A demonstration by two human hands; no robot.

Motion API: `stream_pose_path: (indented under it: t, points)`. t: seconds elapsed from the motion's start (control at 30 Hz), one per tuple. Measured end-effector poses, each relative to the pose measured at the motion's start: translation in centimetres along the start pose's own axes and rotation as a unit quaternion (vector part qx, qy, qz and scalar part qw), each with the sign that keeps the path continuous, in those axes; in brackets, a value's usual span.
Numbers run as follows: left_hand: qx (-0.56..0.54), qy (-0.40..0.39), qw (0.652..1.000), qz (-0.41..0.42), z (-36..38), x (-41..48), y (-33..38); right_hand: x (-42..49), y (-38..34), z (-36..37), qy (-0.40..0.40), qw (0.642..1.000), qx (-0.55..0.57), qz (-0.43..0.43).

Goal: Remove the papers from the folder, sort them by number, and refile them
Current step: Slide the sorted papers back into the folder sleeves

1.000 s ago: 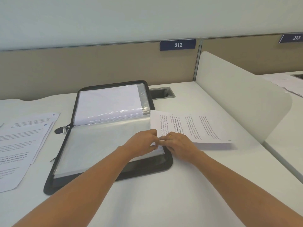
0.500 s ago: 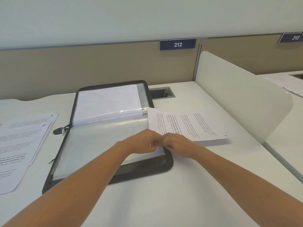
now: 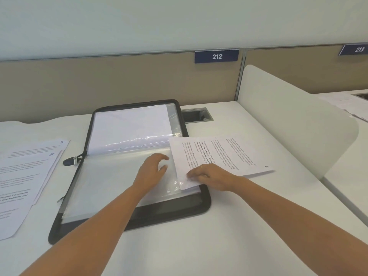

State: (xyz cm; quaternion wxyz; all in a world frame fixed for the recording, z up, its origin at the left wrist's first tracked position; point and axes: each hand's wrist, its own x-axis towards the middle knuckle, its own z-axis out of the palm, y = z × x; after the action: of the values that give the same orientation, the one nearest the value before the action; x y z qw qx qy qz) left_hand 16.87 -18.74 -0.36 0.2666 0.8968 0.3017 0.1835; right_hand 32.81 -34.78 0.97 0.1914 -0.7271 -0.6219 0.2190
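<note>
Folder (image 3: 169,212) open flat, black rim; printed sheet (image 3: 219,154) pinched by R hand (image 3: 211,176) fingers; L hand (image 3: 151,172) fingers spread.

white divider panel (image 3: 294,124) walls right, paper stack (image 3: 25,176) left, desk (image 3: 199,236) bare in front

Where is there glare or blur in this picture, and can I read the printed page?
Head view: glare streaks on the sleeves, along the fold of the folder and beside the right hand; head view: soft overall, the print on the sheet is unreadable, yet the sign clearly reads 212; head view: even light, only faint shadows.
</note>
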Motion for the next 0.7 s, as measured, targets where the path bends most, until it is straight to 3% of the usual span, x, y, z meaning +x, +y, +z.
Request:
stream_pose_path:
  t: [0.17,0.27,0.43,0.57,0.7]
  points:
    - [0.133,-0.084,0.987,-0.016,0.3,-1.8,-2.4,1.8,-0.1,0.6,0.029,1.0,-0.006,-0.007]
    - [0.166,-0.101,0.981,-0.012,0.6,-2.1,-2.5,2.7,-0.3,0.6,0.018,0.997,-0.071,0.009]
    - [0.174,-0.1,0.98,-0.009,0.9,-2.2,-2.6,3.9,-0.2,1.9,-0.048,0.978,-0.191,0.064]
    - [0.148,-0.095,0.984,-0.019,0.8,-2.1,-2.5,4.0,-1.2,2.5,-0.026,0.964,-0.251,0.081]
    - [0.095,-0.031,0.994,-0.048,0.6,-1.3,-1.2,4.4,-1.7,2.1,0.019,0.965,-0.256,0.054]
